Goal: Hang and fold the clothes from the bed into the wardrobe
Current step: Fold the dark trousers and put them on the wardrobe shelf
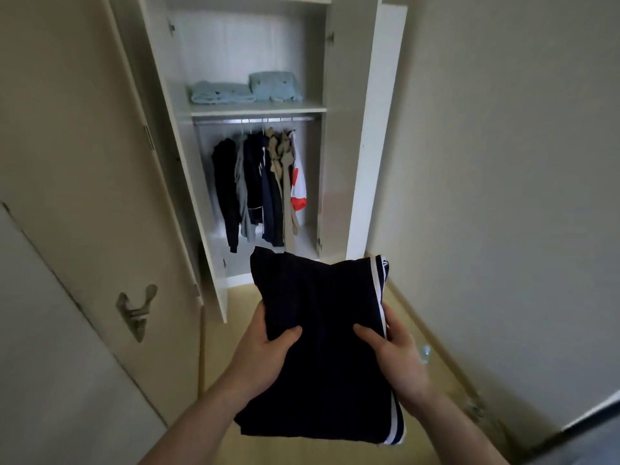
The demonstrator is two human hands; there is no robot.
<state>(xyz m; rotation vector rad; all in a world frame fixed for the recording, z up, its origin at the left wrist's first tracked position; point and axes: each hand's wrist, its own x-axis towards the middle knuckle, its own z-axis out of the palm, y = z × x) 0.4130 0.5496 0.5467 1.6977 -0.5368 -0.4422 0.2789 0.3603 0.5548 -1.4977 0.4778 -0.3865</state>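
I hold a folded dark garment [318,344] with a white stripe out in front of me, facing the open wardrobe [355,129]; my left hand [265,347] grips its left edge, thumb on top; my right hand [392,347] grips the striped right edge likewise; inside, folded blue towels [245,90] lie on the shelf, and clothes [261,182] hang from the rail below.
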